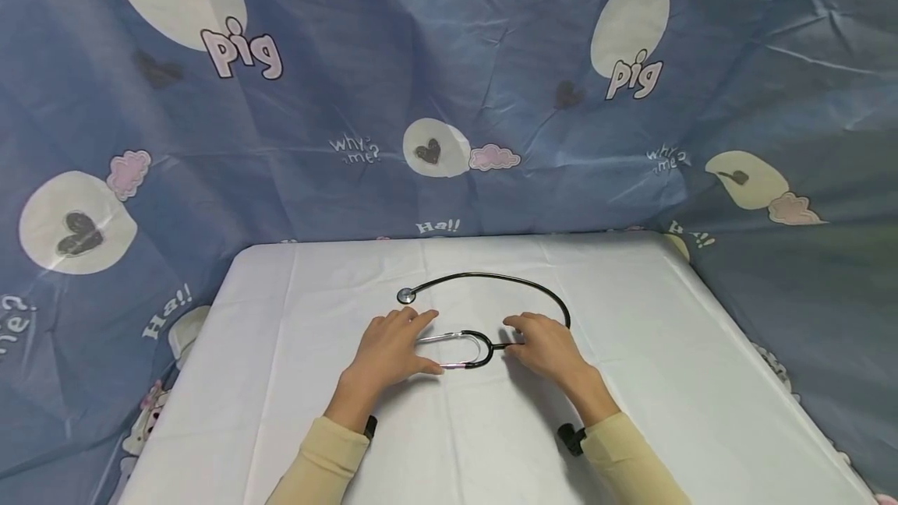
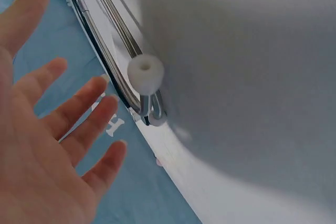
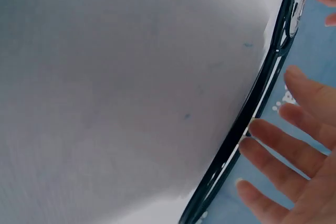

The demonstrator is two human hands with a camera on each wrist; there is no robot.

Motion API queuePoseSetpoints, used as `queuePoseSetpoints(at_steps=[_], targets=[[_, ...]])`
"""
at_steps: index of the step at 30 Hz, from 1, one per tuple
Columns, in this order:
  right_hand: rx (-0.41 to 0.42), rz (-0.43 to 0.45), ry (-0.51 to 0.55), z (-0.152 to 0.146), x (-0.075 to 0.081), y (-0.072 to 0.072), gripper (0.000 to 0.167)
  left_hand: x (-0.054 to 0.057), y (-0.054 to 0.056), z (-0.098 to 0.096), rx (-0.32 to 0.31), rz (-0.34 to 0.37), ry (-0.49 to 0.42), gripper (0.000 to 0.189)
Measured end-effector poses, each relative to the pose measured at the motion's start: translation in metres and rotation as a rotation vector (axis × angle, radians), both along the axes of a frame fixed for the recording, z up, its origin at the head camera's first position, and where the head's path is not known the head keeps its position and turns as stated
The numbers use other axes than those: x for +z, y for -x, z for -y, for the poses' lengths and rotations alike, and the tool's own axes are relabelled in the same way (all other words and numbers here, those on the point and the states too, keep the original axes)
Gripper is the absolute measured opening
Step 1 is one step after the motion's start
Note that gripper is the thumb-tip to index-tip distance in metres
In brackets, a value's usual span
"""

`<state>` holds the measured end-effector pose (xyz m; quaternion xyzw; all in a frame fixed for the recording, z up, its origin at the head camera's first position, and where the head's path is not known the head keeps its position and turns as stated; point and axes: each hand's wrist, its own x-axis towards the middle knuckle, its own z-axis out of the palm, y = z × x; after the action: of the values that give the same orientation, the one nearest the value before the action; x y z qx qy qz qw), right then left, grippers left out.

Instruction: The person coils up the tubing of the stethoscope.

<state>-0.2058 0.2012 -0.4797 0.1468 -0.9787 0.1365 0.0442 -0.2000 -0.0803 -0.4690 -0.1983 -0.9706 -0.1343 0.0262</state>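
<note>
A stethoscope lies on the white table, its black tube (image 1: 484,274) curving back and round to the left in the head view. The round metal chest piece (image 1: 406,296) rests at the tube's far left end. My left hand (image 1: 389,349) is spread over the metal ear tubes (image 1: 449,365), thumb and fingers apart. In the left wrist view a white ear tip (image 2: 146,74) shows beside that hand, not gripped. Over the black stem, my right hand (image 1: 546,345) hides part of the tube. Its fingers (image 3: 286,153) are extended beside the tubing; contact is unclear.
The white-covered table (image 1: 330,279) ends at a blue patterned cloth (image 1: 449,84) hanging behind and at both sides. Dark straps (image 1: 571,439) sit on both wrists, by the yellowish sleeves (image 1: 631,462).
</note>
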Motion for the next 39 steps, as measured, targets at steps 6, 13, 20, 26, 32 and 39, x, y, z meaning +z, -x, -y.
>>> queuePoseSetpoints(at_steps=[6, 13, 20, 26, 32, 39], targets=[[0.041, 0.001, -0.042, 0.0, 0.001, -0.001, 0.036, -0.001, 0.001, -0.006, -0.004, 0.031, 0.023, 0.091], [0.086, -0.009, -0.056, 0.004, 0.0, -0.002, 0.024, -0.007, 0.004, -0.007, -0.021, 0.05, 0.042, 0.093], [0.102, -0.017, -0.106, 0.005, -0.001, 0.0, 0.022, -0.011, 0.007, -0.009, -0.019, 0.055, 0.05, 0.093], [0.105, -0.03, -0.125, 0.007, -0.002, 0.002, 0.015, -0.009, 0.005, -0.01, -0.026, 0.053, 0.036, 0.091], [0.113, -0.056, -0.129, 0.009, -0.001, 0.002, 0.023, -0.009, 0.004, -0.011, -0.022, 0.042, 0.046, 0.091], [0.114, -0.105, -0.093, 0.01, 0.002, -0.003, 0.018, -0.013, 0.004, -0.01, -0.017, 0.049, 0.039, 0.09]])
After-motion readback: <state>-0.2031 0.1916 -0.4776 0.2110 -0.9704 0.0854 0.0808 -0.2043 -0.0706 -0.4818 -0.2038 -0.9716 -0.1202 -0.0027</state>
